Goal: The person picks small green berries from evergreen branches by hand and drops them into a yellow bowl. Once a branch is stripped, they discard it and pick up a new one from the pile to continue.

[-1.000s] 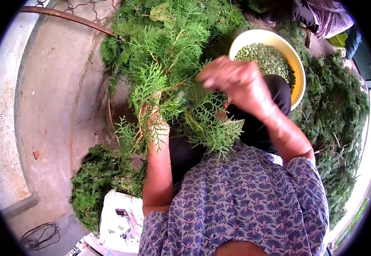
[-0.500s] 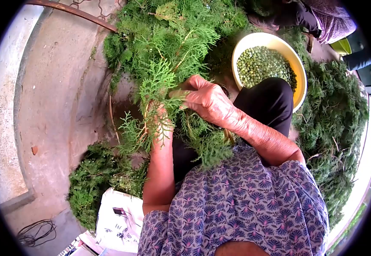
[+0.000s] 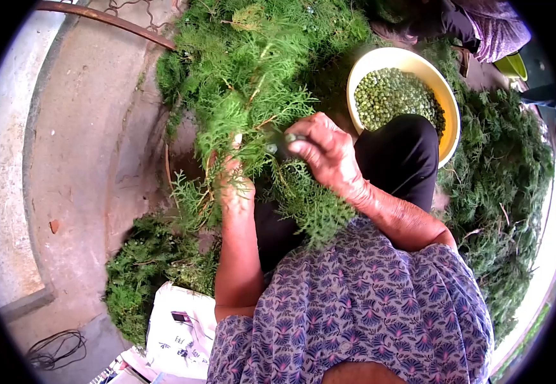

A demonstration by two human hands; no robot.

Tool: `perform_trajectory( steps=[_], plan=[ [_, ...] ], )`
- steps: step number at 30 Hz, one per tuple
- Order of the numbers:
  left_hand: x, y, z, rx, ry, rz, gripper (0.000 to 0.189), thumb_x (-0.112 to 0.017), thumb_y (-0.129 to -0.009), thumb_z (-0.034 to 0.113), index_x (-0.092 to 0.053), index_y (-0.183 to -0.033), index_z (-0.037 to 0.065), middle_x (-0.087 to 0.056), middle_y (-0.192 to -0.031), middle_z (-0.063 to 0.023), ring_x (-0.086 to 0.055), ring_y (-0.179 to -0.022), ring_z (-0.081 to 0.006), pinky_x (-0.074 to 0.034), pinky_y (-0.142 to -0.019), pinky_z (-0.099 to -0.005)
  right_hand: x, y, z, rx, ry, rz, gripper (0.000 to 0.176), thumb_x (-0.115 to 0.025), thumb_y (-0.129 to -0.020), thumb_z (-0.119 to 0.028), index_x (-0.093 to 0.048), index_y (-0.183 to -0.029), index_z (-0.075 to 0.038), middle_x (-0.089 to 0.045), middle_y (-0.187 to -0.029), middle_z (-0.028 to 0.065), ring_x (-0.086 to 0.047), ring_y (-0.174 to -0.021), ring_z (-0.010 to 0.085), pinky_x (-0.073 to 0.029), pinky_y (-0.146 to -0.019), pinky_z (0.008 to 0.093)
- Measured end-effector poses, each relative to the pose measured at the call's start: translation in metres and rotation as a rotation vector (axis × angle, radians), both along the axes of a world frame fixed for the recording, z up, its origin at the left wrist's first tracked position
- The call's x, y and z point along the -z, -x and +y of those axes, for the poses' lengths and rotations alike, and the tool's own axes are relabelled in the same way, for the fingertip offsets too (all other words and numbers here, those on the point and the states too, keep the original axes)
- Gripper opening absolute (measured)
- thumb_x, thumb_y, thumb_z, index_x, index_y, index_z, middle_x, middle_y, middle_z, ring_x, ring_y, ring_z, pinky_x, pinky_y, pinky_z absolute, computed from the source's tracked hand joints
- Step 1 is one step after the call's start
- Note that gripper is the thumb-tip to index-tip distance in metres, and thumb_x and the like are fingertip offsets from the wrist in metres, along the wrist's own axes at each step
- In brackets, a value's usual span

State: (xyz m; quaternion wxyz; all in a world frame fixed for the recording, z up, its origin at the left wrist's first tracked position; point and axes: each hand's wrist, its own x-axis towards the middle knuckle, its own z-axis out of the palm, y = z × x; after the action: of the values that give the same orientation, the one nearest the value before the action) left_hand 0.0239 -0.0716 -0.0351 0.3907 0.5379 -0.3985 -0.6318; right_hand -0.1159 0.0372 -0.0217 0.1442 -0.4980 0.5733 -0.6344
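My left hand is closed around a leafy evergreen branch, its fingers partly covered by the scaly green sprays. Just right of the branch, my right hand has its thumb and forefinger pinched together on a small green cone. Another pale green cone shows against the foliage between the hands. Beyond my right hand stands a cream-yellow basin that holds many small green cones. My knee hides part of its near rim.
Cut evergreen branches lie heaped ahead, at the right and at the lower left. A white printed bag is beside my left elbow. A black cable lies on the concrete floor. Another person sits at the upper right.
My right hand has drawn back a little to the right from the branch, with a cone now visible in its fingers. The branch has shifted slightly in my left hand.
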Motion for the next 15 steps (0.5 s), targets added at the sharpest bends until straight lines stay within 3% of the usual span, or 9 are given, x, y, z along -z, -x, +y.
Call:
perform_trajectory(
  steps=[1, 2, 3, 5, 7, 10, 12, 13, 15],
  plan=[
    [-0.017, 0.01, 0.003, -0.017, 0.037, -0.034, 0.042, -0.045, -0.084, 0.0, -0.048, -0.124, 0.011, -0.046, -0.127, -0.0167, -0.054, -0.103, -0.0274, -0.043, -0.09, -0.0366, 0.007, 0.001, 0.003, -0.034, -0.143, -0.217, 0.013, -0.063, -0.081, -0.006, -0.06, -0.092, -0.001, -0.058, -0.08, 0.0059, -0.056, -0.078, 0.0163, -0.045, -0.07, 0.0248],
    [-0.024, 0.015, 0.005, -0.034, 0.074, -0.067, 0.043, -0.045, -0.084, -0.001, -0.049, -0.124, 0.013, -0.048, -0.126, -0.0172, -0.054, -0.102, -0.028, -0.043, -0.088, -0.037, 0.013, -0.001, 0.002, -0.151, -0.106, -0.573, 0.014, -0.061, -0.083, -0.009, -0.059, -0.095, -0.001, -0.059, -0.085, 0.002, -0.056, -0.079, 0.0124, -0.045, -0.072, 0.0245],
    [-0.011, -0.006, 0.003, 0.222, 0.246, -0.285, 0.064, -0.062, -0.08, 0.044, -0.048, -0.121, -0.003, -0.051, -0.121, -0.0108, -0.049, -0.103, -0.0211, -0.036, -0.093, -0.0326, 0.016, 0.001, 0.005, -0.196, -0.148, -0.676, 0.015, -0.061, -0.084, -0.009, -0.058, -0.096, -0.002, -0.059, -0.085, 0.0009, -0.056, -0.08, 0.0122, -0.046, -0.072, 0.0249],
    [0.013, -0.014, -0.009, 0.249, 0.266, -0.274, 0.061, -0.058, -0.083, 0.043, -0.048, -0.122, -0.003, -0.052, -0.119, -0.0126, -0.051, -0.101, -0.0218, -0.038, -0.091, -0.0329, 0.016, 0.003, 0.008, -0.238, -0.192, -0.777, 0.016, -0.061, -0.084, -0.008, -0.057, -0.098, -0.002, -0.058, -0.086, -0.0001, -0.057, -0.081, 0.012, -0.046, -0.072, 0.0253],
    [0.023, -0.018, -0.013, 0.274, 0.209, -0.253, 0.06, -0.057, -0.084, 0.042, -0.048, -0.122, -0.003, -0.052, -0.119, -0.0129, -0.052, -0.1, -0.0221, -0.039, -0.09, -0.0331, 0.016, 0.005, 0.007, -0.394, -0.158, -1.13, 0.016, -0.06, -0.082, -0.005, -0.057, -0.098, -0.003, -0.058, -0.086, 0.0012, -0.059, -0.081, 0.0136, -0.048, -0.071, 0.027],
    [-0.004, -0.004, 0.0, 0.198, 0.272, -0.287, 0.06, -0.056, -0.084, 0.044, -0.049, -0.121, -0.004, -0.053, -0.117, -0.014, -0.053, -0.098, -0.0229, -0.04, -0.088, -0.0333, 0.02, 0.004, 0.006, -0.46, -0.195, -1.251, 0.018, -0.06, -0.08, -0.003, -0.057, -0.097, -0.005, -0.058, -0.086, 0.0016, -0.06, -0.079, 0.0143, -0.049, -0.068, 0.0282],
    [-0.003, -0.01, 0.001, 0.329, 0.498, -0.464, 0.064, -0.057, -0.082, 0.047, -0.049, -0.12, -0.004, -0.053, -0.116, -0.0146, -0.053, -0.096, -0.024, -0.042, -0.086, -0.0335, 0.026, -0.006, 0.0, -0.29, -0.293, -1.124, 0.014, -0.057, -0.081, 0.002, -0.06, -0.093, -0.004, -0.06, -0.084, 0.0013, -0.06, -0.077, 0.0129, -0.049, -0.068, 0.0276],
    [-0.002, -0.007, 0.001, 0.206, 0.296, -0.413, 0.066, -0.057, -0.081, 0.049, -0.05, -0.12, -0.004, -0.053, -0.116, -0.0152, -0.051, -0.098, -0.0245, -0.04, -0.088, -0.0336, 0.028, -0.009, -0.003, -0.225, -0.317, -1.074, 0.014, -0.057, -0.082, 0.002, -0.061, -0.093, -0.004, -0.062, -0.085, 0.0013, -0.059, -0.076, 0.0121, -0.049, -0.067, 0.0269],
    [-0.005, -0.005, 0.0, 0.229, 0.254, -0.474, 0.066, -0.057, -0.081, 0.049, -0.05, -0.12, -0.004, -0.053, -0.117, -0.0154, -0.051, -0.099, -0.0247, -0.038, -0.09, -0.0334, 0.027, -0.009, -0.008, -0.16, -0.337, -1.021, 0.014, -0.057, -0.082, 0.003, -0.062, -0.094, -0.004, -0.063, -0.085, 0.0013, -0.059, -0.075, 0.0114, -0.049, -0.065, 0.0263]
  ],
)
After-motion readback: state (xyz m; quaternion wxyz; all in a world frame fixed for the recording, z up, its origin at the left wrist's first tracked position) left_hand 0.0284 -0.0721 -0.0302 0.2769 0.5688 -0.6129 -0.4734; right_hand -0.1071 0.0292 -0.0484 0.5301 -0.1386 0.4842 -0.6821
